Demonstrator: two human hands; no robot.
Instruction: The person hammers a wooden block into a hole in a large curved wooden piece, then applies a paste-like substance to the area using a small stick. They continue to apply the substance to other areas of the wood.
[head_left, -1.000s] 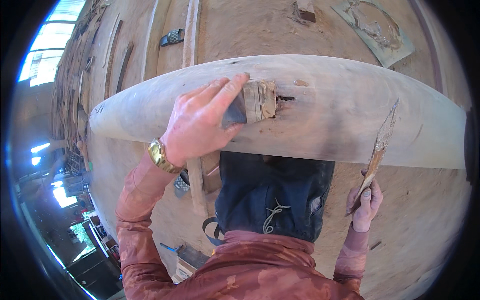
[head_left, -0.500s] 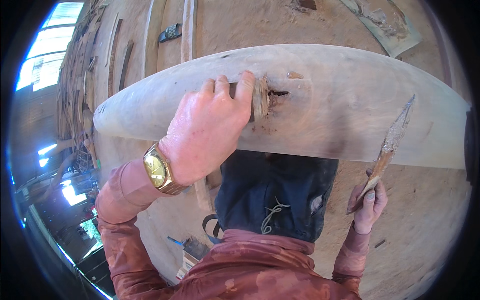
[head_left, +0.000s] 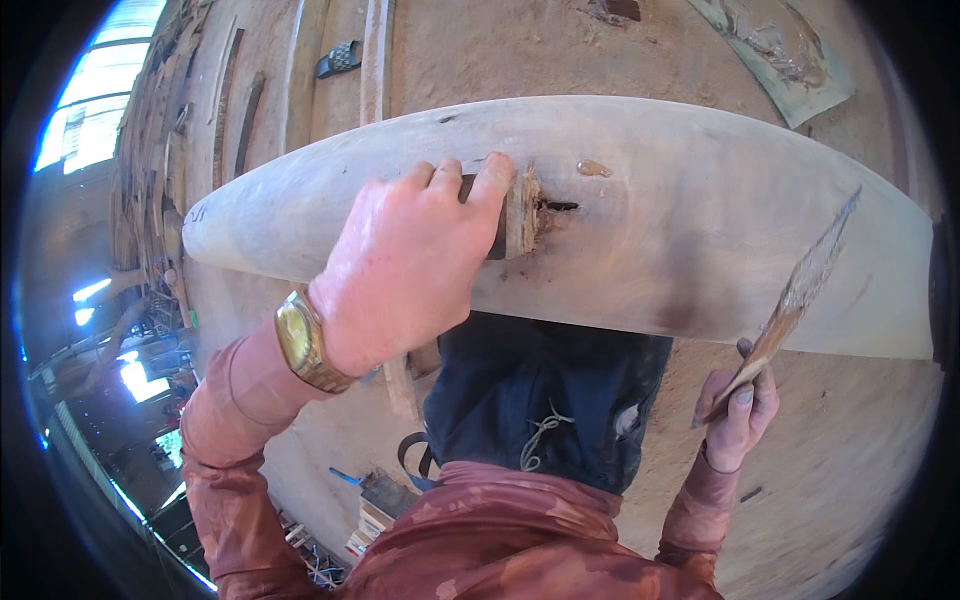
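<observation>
The left hand (head_left: 395, 265) hides most of a block (head_left: 522, 215) and its own thumb; a smeared sheet (head_left: 812, 98) is cut off at the top. The left fingers bend over the block, gripping it on the pale curved wooden piece (head_left: 690, 220), beside a dark crack (head_left: 563, 206). The right hand (head_left: 738, 415) clasps a smeared stick (head_left: 795, 300); whether its tip touches the wood cannot be told.

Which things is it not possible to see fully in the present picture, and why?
In the head view:
Block, left part: mostly covered by the left hand.
Flat stick, gripped part: partly covered by the right hand.
Dark crack, inside: too small and dark.
Pale board: cut off by the top edge.
</observation>
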